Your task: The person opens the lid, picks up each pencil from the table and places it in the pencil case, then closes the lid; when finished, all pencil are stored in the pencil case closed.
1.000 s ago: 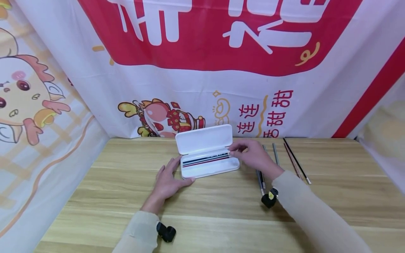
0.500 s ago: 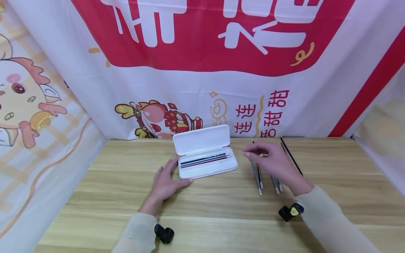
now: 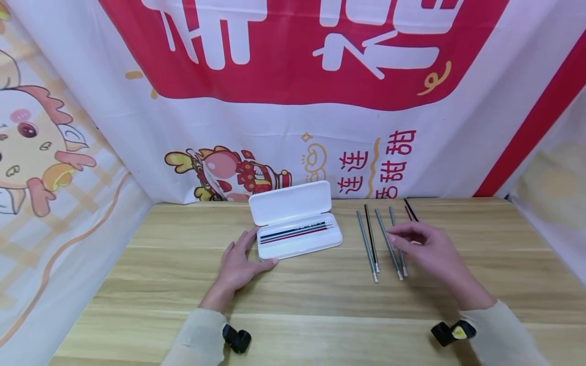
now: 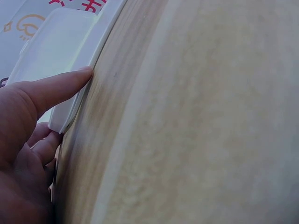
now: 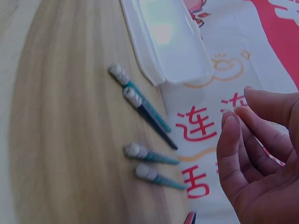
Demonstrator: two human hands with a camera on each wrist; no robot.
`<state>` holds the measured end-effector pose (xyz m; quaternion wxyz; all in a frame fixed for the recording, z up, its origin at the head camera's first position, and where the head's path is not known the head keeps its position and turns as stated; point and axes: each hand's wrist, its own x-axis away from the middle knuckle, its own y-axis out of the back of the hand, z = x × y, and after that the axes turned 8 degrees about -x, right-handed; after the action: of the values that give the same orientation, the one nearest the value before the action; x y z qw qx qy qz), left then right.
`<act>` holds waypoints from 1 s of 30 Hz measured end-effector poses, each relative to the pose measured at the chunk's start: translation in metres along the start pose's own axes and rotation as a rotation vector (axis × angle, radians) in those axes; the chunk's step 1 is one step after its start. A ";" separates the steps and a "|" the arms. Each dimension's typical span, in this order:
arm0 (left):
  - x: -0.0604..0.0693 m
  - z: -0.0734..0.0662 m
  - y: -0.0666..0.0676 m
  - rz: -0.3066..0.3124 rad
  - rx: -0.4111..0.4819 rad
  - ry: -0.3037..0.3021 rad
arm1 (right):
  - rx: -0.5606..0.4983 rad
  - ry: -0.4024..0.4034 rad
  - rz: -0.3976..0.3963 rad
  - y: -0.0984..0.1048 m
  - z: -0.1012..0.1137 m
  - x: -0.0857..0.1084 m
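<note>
Loose pencils [image 3: 367,246] at risk of being knocked
On the table [image 3: 311,305] right of the open white case [image 3: 299,249], they could be nudged into a roll by the right hand [image 3: 428,249], whose fingers are loosely curled with nothing seen held. The case is braced at its left end by the left hand [image 3: 239,272], fingers and thumb spread; if pressed unevenly, it could be slid askew.
</note>
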<state>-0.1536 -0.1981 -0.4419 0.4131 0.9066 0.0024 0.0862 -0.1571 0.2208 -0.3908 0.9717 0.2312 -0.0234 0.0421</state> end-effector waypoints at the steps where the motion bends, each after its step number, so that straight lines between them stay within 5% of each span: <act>1: 0.000 0.000 0.000 0.001 0.002 0.000 | -0.005 -0.013 -0.006 0.002 -0.004 0.001; 11: 0.000 0.000 0.000 0.006 0.006 -0.005 | -0.049 -0.147 -0.031 0.024 -0.045 0.009; 19: -0.001 0.001 -0.001 0.004 -0.009 -0.007 | -0.190 -0.204 -0.074 0.039 -0.064 0.012; 30: -0.002 0.001 -0.001 0.007 -0.007 -0.007 | -0.183 -0.270 -0.182 0.059 -0.083 0.014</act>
<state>-0.1548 -0.1985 -0.4439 0.4157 0.9055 -0.0026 0.0847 -0.1464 0.3117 -0.4380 0.9765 0.1468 -0.1361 -0.0798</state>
